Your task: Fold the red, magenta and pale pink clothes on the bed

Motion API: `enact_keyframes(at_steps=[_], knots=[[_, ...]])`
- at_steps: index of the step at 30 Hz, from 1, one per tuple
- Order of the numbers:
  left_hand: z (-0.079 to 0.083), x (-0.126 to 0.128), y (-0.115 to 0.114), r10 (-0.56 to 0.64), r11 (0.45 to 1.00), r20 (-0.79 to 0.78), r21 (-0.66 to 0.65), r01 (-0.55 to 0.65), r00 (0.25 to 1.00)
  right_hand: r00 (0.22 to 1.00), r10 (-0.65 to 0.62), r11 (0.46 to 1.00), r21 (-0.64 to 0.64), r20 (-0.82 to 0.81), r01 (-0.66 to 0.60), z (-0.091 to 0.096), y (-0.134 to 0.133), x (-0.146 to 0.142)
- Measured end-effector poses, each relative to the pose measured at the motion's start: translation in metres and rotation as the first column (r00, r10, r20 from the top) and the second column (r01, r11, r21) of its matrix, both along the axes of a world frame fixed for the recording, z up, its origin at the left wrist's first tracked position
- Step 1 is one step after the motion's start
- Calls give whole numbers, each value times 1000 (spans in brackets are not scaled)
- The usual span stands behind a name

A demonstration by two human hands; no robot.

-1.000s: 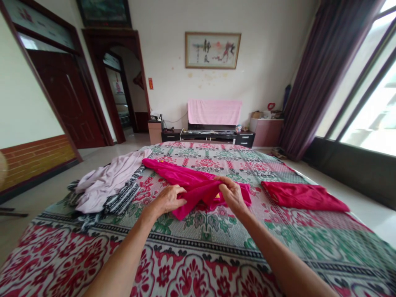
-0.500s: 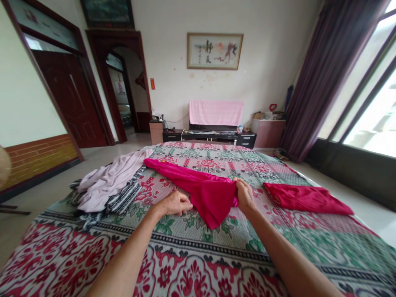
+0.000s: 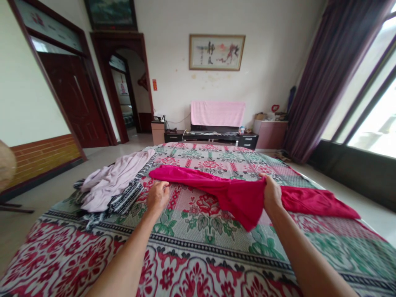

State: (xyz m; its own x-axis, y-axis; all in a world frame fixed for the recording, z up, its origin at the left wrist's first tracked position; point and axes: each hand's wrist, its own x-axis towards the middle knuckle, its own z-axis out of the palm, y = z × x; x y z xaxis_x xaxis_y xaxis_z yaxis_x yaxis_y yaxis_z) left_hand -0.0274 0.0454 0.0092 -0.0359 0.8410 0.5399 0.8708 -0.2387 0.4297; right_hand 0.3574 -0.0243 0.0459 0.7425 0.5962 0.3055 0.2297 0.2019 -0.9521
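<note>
A magenta garment (image 3: 198, 180) stretches in a long narrow strip across the bed, its wider, flared end drawn up on the right. That flared end is pinched by my right hand (image 3: 272, 193), with the cloth hanging from the fingers to a low corner. My left hand (image 3: 158, 195) is beside the narrow left end, just below its lower edge. Its fingers are curled in, and no cloth shows between them. Just beyond my right wrist lies a folded red garment (image 3: 321, 202), partly hidden by that hand.
A heap of pale pink cloth (image 3: 116, 175) lies on the left of the bed, over a black-and-white patterned cloth (image 3: 126, 199). The bed has a flowered cover (image 3: 198, 247). Past it stands a low black cabinet (image 3: 247, 141) with a pink cloth (image 3: 218, 112) above.
My right hand has pulled the garment's flared end to the right, towards the folded red one. My left hand has moved left and away, up to the narrow end.
</note>
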Motion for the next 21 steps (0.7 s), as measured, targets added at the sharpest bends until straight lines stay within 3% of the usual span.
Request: enact_keyframes(at_steps=[2,4,6,10,13,15,17,21], knots=[[-7,-8,4,30,999,-6,-19,-30,1000,974,-225,974,-2,-27,225,-8,1,13],[-13,-11,7,43,999,-12,-28,-43,999,954,-292,955,-41,64,295,-17,0,20],[-17,-12,10,33,999,-21,-16,-34,999,910,-287,952,-14,299,305,-23,-1,18],[-25,-11,15,55,998,-17,23,-55,998,629,-227,974,166,743,156,-22,-6,-8],[-25,-15,18,162,987,1,-5,-162,987,442,-77,996,89,894,-5,-20,-11,-35],[-23,-20,20,228,972,-11,-48,-228,974,369,37,998,-18,929,-56,-26,-12,-47],[-17,-25,24,256,962,-42,-92,-258,966,357,115,993,-107,927,-42,-37,-10,-50],[-4,-29,37,286,929,-76,-222,-295,955,427,166,980,-197,889,29,-57,0,-41]])
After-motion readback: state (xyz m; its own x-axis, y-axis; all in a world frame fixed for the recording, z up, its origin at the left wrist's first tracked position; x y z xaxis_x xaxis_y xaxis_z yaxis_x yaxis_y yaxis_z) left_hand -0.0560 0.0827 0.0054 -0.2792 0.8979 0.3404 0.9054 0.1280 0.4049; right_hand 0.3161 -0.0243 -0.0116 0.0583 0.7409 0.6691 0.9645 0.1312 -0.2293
